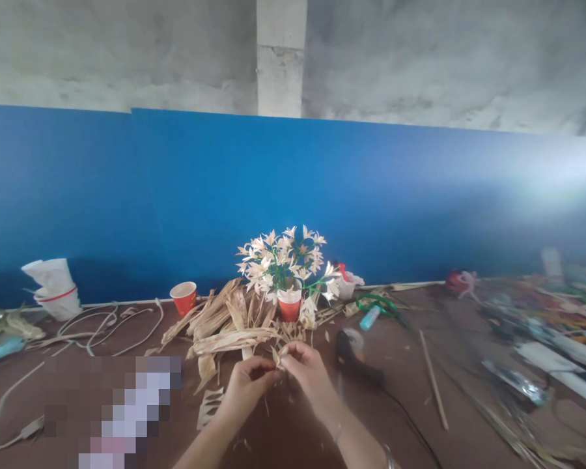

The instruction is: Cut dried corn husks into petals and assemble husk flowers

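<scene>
Between the fingertips of my two hands is a small pale husk flower (277,357), its petals pointing up. My left hand (248,385) pinches it low on the left side. From the right, the thumb and fingers of my right hand (306,372) close on it too. Just beyond, dried corn husks (234,319) lie in a loose pile. Behind them a bunch of cream husk flowers (283,257) on green stems stands in a red and white paper cup (289,307). A husk piece with cut-out holes (209,407) lies left of my left wrist.
A black corded tool (355,361) lies right of my hands, beside a tape roll (354,339) and a wooden stick (434,384). Further left are another red cup (183,298) and a white cable (90,332). Coloured strands and tools (566,326) clutter the right side. A blue panel (200,195) closes the back.
</scene>
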`<state>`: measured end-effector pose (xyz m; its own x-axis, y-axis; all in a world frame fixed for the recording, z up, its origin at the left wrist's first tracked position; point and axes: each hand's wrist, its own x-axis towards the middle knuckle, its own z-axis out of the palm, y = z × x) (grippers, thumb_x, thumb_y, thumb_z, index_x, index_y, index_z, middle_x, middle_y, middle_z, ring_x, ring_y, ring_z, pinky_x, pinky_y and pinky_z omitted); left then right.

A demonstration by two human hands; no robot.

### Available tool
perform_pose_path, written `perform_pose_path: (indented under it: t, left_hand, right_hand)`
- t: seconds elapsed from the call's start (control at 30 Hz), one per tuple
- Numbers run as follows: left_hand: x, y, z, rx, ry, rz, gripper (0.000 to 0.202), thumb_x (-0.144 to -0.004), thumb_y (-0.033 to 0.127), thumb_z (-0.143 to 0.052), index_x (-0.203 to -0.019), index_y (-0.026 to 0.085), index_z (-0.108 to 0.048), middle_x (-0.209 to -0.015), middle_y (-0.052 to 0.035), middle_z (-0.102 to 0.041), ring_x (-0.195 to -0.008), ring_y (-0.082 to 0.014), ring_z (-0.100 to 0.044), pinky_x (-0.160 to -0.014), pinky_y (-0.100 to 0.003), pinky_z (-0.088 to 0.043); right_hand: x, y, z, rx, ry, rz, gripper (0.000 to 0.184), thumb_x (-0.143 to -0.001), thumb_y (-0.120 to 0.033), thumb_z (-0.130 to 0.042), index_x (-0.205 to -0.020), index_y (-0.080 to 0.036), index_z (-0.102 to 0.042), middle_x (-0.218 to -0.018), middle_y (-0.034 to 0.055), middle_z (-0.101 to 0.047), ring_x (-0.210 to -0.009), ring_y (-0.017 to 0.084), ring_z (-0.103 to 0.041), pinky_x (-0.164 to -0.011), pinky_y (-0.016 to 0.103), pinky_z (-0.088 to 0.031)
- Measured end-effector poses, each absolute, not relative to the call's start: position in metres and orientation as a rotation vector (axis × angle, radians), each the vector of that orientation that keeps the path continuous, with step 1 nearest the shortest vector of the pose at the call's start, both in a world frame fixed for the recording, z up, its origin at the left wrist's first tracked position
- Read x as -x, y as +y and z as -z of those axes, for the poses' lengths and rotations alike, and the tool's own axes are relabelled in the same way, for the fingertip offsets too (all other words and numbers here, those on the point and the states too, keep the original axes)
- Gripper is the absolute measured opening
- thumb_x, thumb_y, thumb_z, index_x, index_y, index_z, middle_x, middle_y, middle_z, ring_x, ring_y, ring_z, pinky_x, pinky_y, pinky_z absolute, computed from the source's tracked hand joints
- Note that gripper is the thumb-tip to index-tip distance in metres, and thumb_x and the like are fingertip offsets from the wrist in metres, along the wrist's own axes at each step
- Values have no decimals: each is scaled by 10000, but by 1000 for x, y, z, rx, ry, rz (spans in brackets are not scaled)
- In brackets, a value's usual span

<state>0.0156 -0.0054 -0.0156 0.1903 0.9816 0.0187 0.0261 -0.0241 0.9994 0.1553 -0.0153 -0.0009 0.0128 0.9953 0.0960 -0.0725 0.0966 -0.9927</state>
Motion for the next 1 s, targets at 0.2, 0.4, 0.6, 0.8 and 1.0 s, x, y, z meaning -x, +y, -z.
perform_pose_path:
  t: [0.2,0.4,0.6,0.8,1.0]
  left_hand:
    - [-15,-3,20,-1383,1098,-1064,170,-615,313,-669,-625,144,-672,-500,8,-572,-451,-98,-450,-448,-205,-336]
    - [-16,-8,11,-1229,1133,-1062,257,-617,394,-662,-624,138,-639,-389,58,-456,-354,-56,-327,-368,-181,-216]
    - [-17,-8,14,-1213,1077,-987,328,-566,454,-700,-573,135,-623,-393,63,-430,-347,-42,-302,-355,-179,-196]
    - [-16,-4,22,-1268,1109,-946,304,-577,435,-694,-618,137,-649,-409,45,-487,-339,-50,-327,-351,-182,-214]
    - [-12,3,27,-1254,1172,-1085,423,-634,558,-615,-549,148,-553,-335,77,-390,-301,-42,-279,-338,-171,-183]
  right_hand:
    - [-159,-15,0,1108,-1069,-1197,156,-677,-306,-615,-684,-157,-569,-550,-42,-478,-481,67,-369,-441,187,-237]
    - [-160,-15,0,994,-1099,-1330,152,-676,-309,-575,-732,-168,-586,-601,-27,-531,-496,85,-412,-447,192,-275]
    - [-152,-16,2,1139,-1309,-1105,203,-662,-325,-637,-564,-160,-569,-549,-25,-517,-571,120,-455,-565,232,-347]
    - [-168,-9,-3,1176,-1114,-947,310,-633,-433,-672,-544,-174,-527,-490,-43,-437,-495,98,-365,-498,237,-292]
    - [-200,-2,-14,1244,-821,-676,341,-642,-456,-659,-524,-200,-466,-448,-64,-359,-443,92,-297,-455,244,-238]
